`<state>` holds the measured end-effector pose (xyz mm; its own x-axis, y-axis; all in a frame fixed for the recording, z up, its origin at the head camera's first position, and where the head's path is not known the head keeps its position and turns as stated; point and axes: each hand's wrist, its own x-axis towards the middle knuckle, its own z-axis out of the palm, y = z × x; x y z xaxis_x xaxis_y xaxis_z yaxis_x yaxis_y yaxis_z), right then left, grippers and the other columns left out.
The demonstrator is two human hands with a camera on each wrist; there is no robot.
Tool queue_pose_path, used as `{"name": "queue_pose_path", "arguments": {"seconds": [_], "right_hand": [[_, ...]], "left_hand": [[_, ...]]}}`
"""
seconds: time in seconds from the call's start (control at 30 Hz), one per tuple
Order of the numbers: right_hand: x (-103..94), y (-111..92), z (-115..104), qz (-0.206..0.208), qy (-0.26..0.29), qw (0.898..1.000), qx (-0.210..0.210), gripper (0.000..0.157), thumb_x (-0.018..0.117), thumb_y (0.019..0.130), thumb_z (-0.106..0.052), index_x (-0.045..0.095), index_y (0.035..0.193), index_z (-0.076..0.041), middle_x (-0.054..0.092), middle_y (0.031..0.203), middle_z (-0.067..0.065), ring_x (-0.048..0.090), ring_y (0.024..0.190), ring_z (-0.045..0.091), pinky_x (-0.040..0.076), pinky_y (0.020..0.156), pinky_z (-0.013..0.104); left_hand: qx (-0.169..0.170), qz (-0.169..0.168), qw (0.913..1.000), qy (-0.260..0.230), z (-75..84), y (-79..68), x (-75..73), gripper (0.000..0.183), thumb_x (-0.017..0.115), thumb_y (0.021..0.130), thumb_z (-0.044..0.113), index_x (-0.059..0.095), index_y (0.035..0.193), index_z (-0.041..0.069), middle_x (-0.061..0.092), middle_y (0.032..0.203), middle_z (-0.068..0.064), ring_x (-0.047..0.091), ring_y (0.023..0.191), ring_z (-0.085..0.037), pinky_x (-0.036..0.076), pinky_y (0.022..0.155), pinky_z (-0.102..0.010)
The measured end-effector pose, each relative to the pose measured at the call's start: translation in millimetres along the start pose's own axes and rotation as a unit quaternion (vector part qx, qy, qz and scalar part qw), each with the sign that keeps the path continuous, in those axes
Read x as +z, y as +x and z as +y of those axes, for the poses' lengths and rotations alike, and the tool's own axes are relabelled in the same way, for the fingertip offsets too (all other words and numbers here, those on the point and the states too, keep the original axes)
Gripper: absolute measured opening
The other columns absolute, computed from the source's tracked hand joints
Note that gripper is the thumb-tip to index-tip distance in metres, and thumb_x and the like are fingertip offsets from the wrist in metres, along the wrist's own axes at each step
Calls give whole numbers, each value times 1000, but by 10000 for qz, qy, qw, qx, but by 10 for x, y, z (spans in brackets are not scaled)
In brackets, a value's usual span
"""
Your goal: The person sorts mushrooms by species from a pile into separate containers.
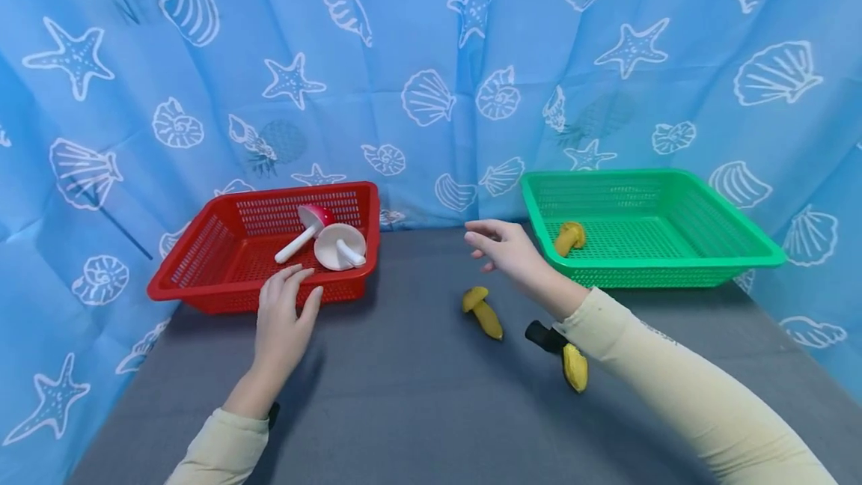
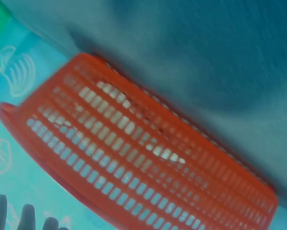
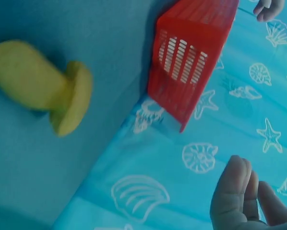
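Observation:
My left hand [image 1: 283,328] hovers at the front rim of the red basket [image 1: 222,292], its fingers loosely spread and holding nothing. Inside that basket lie a red-capped mushroom [image 1: 296,242] with a white stem and a pale mushroom [image 1: 330,249] showing its underside. Over the table, just left of the green basket [image 1: 653,275], my right hand [image 1: 518,257] has relaxed, slightly bent fingers with nothing between them. Below it a yellow mushroom [image 1: 488,319] lies on its side. Another yellow piece [image 1: 575,368] rests beside my right sleeve. One yellow-brown mushroom [image 1: 569,238] sits in the green basket's left side.
The grey cloth-covered table [image 1: 404,395] runs back to a blue curtain [image 1: 417,36] printed with shells and starfish. Both baskets stand at its far edge, red at left and green at right. A black wrist device [image 1: 544,337] sits under the right cuff.

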<state>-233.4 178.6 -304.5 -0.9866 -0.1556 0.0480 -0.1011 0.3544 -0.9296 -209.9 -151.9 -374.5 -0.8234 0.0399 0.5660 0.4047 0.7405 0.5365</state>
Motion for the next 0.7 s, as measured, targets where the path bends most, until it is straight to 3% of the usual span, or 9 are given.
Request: {"name": "queue_pose_path", "arguments": {"seconds": [0.13, 0.4, 0.53, 0.7], "right_hand": [[-129, -108, 57, 52, -206, 9997, -136, 44, 52, 102, -20, 47, 140, 1, 55, 129, 22, 59, 104, 30, 54, 76, 32], [-377, -313, 114, 197, -740, 9968, -236, 45, 52, 103, -23, 47, 141, 0, 55, 127, 20, 56, 109, 32, 51, 84, 41], [-501, -408, 126, 408, -1217, 9911, -350, 45, 53, 102, -24, 48, 140, 0, 54, 126, 21, 55, 110, 35, 49, 84, 44], [-665, -566, 157, 630, -1889, 9786, -525, 47, 53, 102, -23, 47, 140, 3, 56, 123, 24, 53, 111, 39, 48, 82, 48]], "left_hand": [[-87, -247, 9987, -443, 102, -79, 31, 38, 64, 93, 9, 55, 127, -5, 50, 130, -23, 45, 120, -38, 38, 99, -57], [-556, -923, 9858, -1289, 288, -188, 193, 37, 61, 96, 9, 53, 129, -4, 53, 125, -20, 54, 111, -35, 46, 94, -53], [-1016, -1365, 9712, -1670, 401, -229, 292, 37, 59, 97, 11, 52, 130, -3, 55, 125, -20, 56, 112, -34, 48, 91, -52], [-1625, -1834, 9433, -2240, 527, -260, 419, 38, 56, 99, 14, 50, 133, -3, 56, 125, -21, 56, 114, -34, 46, 95, -50]]}}
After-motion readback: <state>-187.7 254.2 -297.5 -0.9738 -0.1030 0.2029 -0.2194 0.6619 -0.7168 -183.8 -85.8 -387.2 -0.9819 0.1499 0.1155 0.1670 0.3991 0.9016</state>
